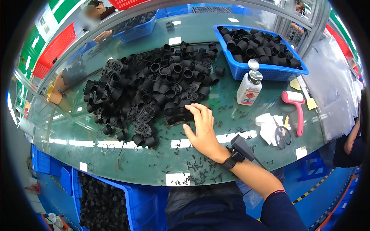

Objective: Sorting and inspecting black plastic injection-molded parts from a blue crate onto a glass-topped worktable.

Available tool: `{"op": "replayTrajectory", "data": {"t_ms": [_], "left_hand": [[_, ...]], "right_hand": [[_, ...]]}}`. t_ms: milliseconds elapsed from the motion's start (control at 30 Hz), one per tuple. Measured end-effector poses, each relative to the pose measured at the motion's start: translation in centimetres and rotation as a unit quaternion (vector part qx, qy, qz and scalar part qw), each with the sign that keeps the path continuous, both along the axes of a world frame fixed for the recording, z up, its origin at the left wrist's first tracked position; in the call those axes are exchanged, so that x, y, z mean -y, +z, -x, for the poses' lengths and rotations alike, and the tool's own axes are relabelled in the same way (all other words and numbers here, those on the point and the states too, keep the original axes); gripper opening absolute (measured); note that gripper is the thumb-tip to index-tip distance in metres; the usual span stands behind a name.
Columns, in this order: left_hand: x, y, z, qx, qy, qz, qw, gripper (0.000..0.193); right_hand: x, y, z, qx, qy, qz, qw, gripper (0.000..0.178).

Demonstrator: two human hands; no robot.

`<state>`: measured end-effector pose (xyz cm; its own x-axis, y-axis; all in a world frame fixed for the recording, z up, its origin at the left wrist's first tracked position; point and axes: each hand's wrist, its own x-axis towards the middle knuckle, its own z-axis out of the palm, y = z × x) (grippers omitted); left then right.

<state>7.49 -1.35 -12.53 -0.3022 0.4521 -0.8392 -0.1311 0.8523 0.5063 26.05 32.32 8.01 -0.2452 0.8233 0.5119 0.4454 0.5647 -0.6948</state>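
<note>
My right hand (pixel 203 133) reaches in from the lower right to the near edge of a big heap of black cylindrical sleeves (pixel 154 77). Its fingers are stretched and the thumb stands apart from them. The index fingertip rests at a black part (pixel 178 116) on the heap's edge; I see no firm grip on it. A dark band with a small black box (pixel 243 147) sits at the wrist. Tangled thin black rings (pixel 143 128) lie among the sleeves. My left hand is out of view.
A blue basket (pixel 246 71) of sleeves stands at the back right. Nearby are a white pump bottle (pixel 249 90), pink lint roller (pixel 296 109), scissors (pixel 283 136) and white cloth (pixel 266 125). Black scraps (pixel 200 169) litter the table front. Below stands a blue crate (pixel 129 200). Another person's hand (pixel 102 36) is across the table.
</note>
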Motion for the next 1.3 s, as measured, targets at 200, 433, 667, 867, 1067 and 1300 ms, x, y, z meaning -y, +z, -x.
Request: {"op": "replayTrajectory", "data": {"t_ms": [200, 433, 667, 867, 1067, 1300], "left_hand": [[2.9, 0.3, 0.0, 0.004, 0.009, 0.008, 1.000, 0.038], [7.3, 0.8, -0.8, 0.015, 0.036, 0.023, 0.999, 0.036], [11.0, 1.2, -1.7, 0.033, 0.053, 0.051, 0.997, 0.035], [13.4, 1.4, -2.2, 0.045, 0.050, 0.071, 0.995, 0.033], [16.3, 1.5, -2.6, 0.072, 0.041, 0.096, 0.992, 0.032], [23.0, 2.2, -0.7, 0.163, -0.031, 0.138, 0.976, 0.030]], "right_hand": [[-0.4, -0.3, 0.1, -0.006, -0.005, -0.003, 1.000, 0.052], [-0.6, -0.7, 0.3, -0.017, 0.008, 0.005, 1.000, 0.051], [-0.7, -0.9, 0.1, -0.008, 0.006, -0.004, 1.000, 0.049], [-0.8, -0.8, 0.0, -0.018, 0.016, 0.010, 1.000, 0.047], [-0.8, -0.7, 0.0, -0.020, 0.023, 0.014, 0.999, 0.046], [-0.8, -0.8, 0.0, -0.022, 0.028, 0.019, 0.999, 0.046]]}}
